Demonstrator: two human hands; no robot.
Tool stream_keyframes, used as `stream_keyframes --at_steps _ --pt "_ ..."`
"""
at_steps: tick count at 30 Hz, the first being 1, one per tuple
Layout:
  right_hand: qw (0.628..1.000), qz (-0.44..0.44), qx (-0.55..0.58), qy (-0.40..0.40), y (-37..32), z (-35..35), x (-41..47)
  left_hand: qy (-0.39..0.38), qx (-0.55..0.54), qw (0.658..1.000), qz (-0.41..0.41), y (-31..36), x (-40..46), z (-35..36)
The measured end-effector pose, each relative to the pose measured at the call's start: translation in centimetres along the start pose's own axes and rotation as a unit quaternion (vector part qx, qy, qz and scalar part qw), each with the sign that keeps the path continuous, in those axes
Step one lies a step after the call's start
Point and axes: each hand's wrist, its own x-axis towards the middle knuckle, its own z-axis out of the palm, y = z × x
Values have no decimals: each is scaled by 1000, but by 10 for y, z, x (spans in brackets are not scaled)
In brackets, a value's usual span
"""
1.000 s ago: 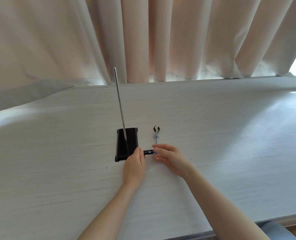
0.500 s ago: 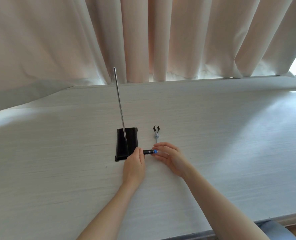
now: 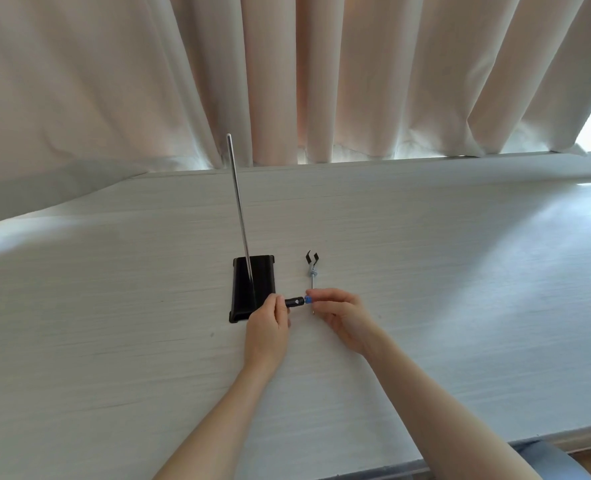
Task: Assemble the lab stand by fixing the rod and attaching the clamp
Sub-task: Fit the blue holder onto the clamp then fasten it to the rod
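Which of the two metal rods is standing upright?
The long silver rod rising from the black base stands upright; the short clamp rod lies flat on the table.

The left hand (image 3: pixel 268 322) covers the near right corner of the black base (image 3: pixel 252 289) and one end of the black connector (image 3: pixel 294 302), so the grip there is hidden. The right hand (image 3: pixel 342 315) hides the clamp (image 3: pixel 312 271) shaft's near end. The blue knob (image 3: pixel 308 300) is too small to read. Both forearms run off the bottom edge.
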Motion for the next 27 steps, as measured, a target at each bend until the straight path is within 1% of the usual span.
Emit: stream_keyframes --at_steps 2,3,4,5,7,9,12,14,15,16,17,18,20,22,23,24,27 --pt "999 -5 25 39 -1 1 3 6 -28 999 -17 -1 1 0" --pt "998 -11 6 66 -1 3 6 7 -42 999 -23 -2 2 0" --pt "994 -17 -46 96 0 5 9 9 -60 998 -28 -2 2 0" --pt "985 -20 -122 124 0 8 12 10 -82 996 -35 -3 3 0" --pt "943 -27 -286 165 0 14 20 16 -122 991 -52 -3 4 -1" --pt "895 -28 -408 176 -3 20 27 22 -144 987 -62 -2 4 -2" --pt "845 2 -512 156 -6 26 36 24 -168 984 -61 -1 3 -4" --pt "828 12 -538 156 -9 26 40 22 -183 981 -61 0 4 -5" --pt "827 13 -540 155 -9 26 39 19 -185 981 -62 0 4 -5" --pt "835 13 -528 152 -10 25 38 16 -185 981 -60 0 4 -5" --pt "855 11 -497 148 -9 22 35 12 -183 981 -58 0 5 -5" --pt "882 7 -449 144 -8 20 31 9 -178 982 -56 0 5 -5" --pt "938 -9 -317 138 -7 17 24 5 -168 984 -55 -1 6 -4" --pt "973 -28 -192 123 -8 18 20 0 -162 985 -56 -2 6 -4" --pt "981 -38 -156 113 -9 19 19 -3 -160 986 -57 -2 6 -3" --pt "983 -48 -145 103 -10 21 18 -5 -159 986 -58 -3 6 -3" --pt "976 -79 -186 79 -13 27 16 -10 -165 984 -71 -2 6 -5"
